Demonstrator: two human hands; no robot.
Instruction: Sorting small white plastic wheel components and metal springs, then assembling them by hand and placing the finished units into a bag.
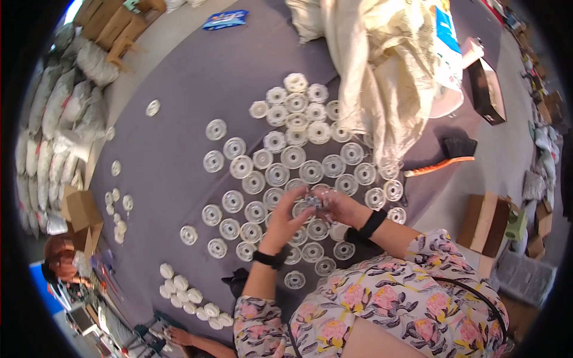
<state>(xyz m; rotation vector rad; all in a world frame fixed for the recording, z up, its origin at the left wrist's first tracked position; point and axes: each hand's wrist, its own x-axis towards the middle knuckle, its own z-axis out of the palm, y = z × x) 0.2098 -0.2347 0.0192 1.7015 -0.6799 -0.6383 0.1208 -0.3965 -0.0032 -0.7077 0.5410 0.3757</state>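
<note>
My left hand and my right hand meet over the middle of the table. Fingers of both close around small shiny silvery or clear pieces, whose exact kind I cannot make out. Beneath and around them, many clear round ridged discs with a dark centre lie flat, spaced out in loose rows. Farther off, scalloped whitish discs sit close together, some seeming to overlap. My hands hide several discs directly below.
Cream woven sacking drapes over the far right of the grey-covered table. An orange-handled brush and a dark open box lie right. White round pieces cluster near left, close to another person's hand. A blue packet lies far off.
</note>
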